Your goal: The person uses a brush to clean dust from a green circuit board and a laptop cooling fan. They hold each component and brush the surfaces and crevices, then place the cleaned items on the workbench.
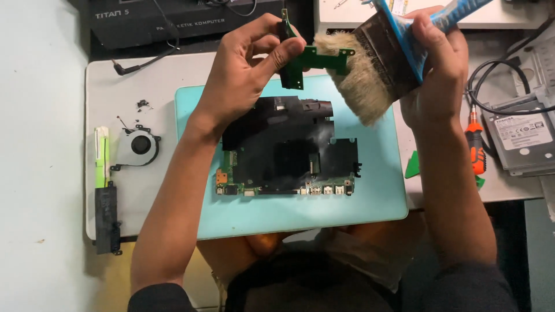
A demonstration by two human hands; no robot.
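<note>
My left hand pinches a small green circuit board and holds it up above the table. My right hand grips a wide paintbrush with a blue handle; its pale bristles rest against the right end of the small board. Below both hands a laptop motherboard, mostly covered in black film with ports along its near edge, lies on a turquoise mat.
A round cooling fan and tiny screws lie left of the mat on the white work surface, with a black-and-green strip part at its left edge. An orange screwdriver, green pry pick and hard drive sit right.
</note>
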